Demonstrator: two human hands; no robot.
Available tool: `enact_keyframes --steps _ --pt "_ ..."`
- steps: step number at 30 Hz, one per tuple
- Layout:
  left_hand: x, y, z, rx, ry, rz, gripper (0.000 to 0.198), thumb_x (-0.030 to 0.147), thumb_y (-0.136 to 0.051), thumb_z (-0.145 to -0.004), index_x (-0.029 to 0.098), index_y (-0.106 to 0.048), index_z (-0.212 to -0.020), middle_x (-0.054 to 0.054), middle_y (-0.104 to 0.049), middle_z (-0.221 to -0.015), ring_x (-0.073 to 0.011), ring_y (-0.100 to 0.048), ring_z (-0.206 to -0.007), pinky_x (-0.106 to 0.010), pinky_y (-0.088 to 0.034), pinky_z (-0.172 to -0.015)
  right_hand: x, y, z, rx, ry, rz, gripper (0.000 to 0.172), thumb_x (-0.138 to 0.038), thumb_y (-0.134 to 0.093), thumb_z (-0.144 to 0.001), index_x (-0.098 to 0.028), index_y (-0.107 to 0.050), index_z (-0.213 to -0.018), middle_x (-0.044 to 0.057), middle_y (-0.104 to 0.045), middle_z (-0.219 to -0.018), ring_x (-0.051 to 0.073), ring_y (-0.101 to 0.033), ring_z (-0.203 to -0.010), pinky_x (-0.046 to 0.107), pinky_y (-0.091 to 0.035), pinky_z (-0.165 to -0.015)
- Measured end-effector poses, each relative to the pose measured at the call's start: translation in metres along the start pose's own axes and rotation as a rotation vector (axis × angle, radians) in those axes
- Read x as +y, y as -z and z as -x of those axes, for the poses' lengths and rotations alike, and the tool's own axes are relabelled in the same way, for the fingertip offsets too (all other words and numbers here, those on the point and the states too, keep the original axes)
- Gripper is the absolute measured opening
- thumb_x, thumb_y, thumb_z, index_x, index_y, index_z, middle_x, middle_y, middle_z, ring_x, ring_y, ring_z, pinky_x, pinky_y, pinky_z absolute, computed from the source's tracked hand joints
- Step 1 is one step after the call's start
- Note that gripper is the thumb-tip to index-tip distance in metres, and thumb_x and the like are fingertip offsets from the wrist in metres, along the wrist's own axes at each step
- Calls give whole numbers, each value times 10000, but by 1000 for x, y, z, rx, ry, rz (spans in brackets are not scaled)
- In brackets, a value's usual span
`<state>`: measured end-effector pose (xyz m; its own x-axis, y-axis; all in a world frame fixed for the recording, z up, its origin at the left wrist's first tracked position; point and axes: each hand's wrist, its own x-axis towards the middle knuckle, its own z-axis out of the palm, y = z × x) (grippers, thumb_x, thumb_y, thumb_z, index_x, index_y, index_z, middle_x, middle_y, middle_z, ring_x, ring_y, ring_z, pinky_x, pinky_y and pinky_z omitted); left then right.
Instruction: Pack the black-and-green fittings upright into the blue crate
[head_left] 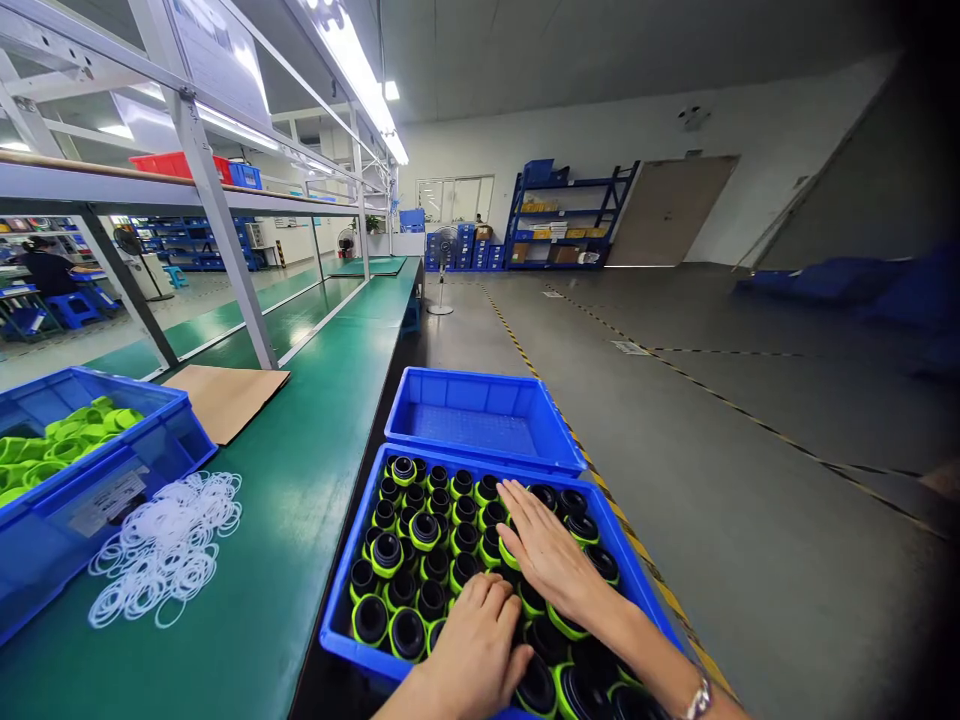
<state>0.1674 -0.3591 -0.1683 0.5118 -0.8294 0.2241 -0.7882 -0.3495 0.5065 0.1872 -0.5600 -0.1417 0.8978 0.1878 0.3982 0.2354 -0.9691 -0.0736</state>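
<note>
A blue bin beside the bench holds several black caps with lime-green rims, packed upright. My right hand lies flat on the caps in the bin's middle, fingers stretched out toward the far side. My left hand rests on the caps at the near edge with its fingers curled down over them; what they grip, if anything, is hidden.
An empty blue bin sits just beyond. On the green bench lie a heap of clear white rings, a blue bin of green parts and a cardboard sheet. Open floor with hazard tape stretches right. A person sits far left.
</note>
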Motion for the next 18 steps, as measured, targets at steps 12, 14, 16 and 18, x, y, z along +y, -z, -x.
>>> enact_keyframes --steps 12,14,16,18 --pt "-29 0 68 296 -262 -281 508 525 -568 -933 157 -533 -1282 -87 -655 -1249 -243 -565 -1214 -388 -505 -1073 4 -7 9 -297 -105 -266 677 -556 -209 -1063 -115 -271 -1573 141 -200 -1625 254 -139 -1505 540 -198 -1237" --pt "-33 10 80 312 -294 -344 515 538 -557 -938 151 -541 -1277 -94 -670 -1221 -243 -585 -1185 -369 -532 -1027 8 -5 6 -227 -140 -249 686 -563 -183 -1062 -122 -232 -1584 138 -191 -1631 255 -106 -1510 549 -184 -1239" --pt "-34 22 91 291 -298 -396 482 514 -542 -954 153 -549 -1273 -94 -677 -1219 -233 -600 -1171 -346 -546 -995 10 -8 6 -243 -151 -214 711 -589 -172 -1054 -116 -243 -1581 140 -198 -1631 263 -88 -1512 559 -160 -1242" --pt "-32 32 100 302 -280 -428 443 503 -492 -981 158 -567 -1248 -79 -685 -1210 -215 -615 -1147 -318 -556 -962 11 -12 6 -318 -145 -201 745 -625 -173 -1042 -111 -281 -1570 141 -214 -1627 272 -98 -1512 560 -149 -1245"
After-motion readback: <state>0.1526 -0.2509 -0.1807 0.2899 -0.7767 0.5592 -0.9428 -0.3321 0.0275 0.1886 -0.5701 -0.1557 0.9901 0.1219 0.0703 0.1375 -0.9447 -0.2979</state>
